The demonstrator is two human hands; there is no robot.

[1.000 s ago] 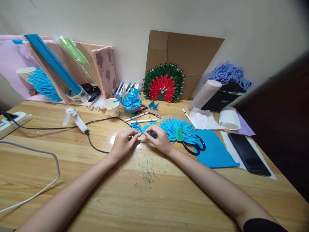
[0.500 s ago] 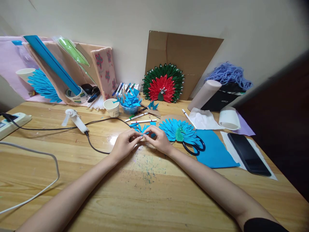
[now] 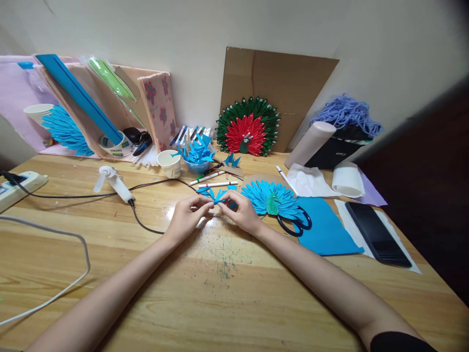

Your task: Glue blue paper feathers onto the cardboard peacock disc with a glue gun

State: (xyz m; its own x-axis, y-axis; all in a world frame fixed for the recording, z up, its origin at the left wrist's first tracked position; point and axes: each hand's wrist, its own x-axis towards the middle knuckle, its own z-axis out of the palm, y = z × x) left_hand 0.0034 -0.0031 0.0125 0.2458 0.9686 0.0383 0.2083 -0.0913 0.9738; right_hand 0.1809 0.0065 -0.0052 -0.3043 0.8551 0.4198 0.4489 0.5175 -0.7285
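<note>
Over the middle of the table, my left hand and my right hand meet nearly fingertip to fingertip. Both pinch a small blue foam or paper piece, whose pointed tips stick up between the fingers. More blue cut pieces lie just behind my hands, partly hidden by them. To the right of my right hand lies a peacock with blue petal feathers and a green body. Black scissor handles poke out from under its right side.
A hot glue gun with a black cord stands on the left. Behind my hands are markers, a paper cup and a tub of blue scraps. Blue sheet and phone lie right. A red-green peacock leans on cardboard.
My left hand has shifted slightly left and its fingertips have drawn a little apart from the right ones. More of the blue piece now shows between them.
</note>
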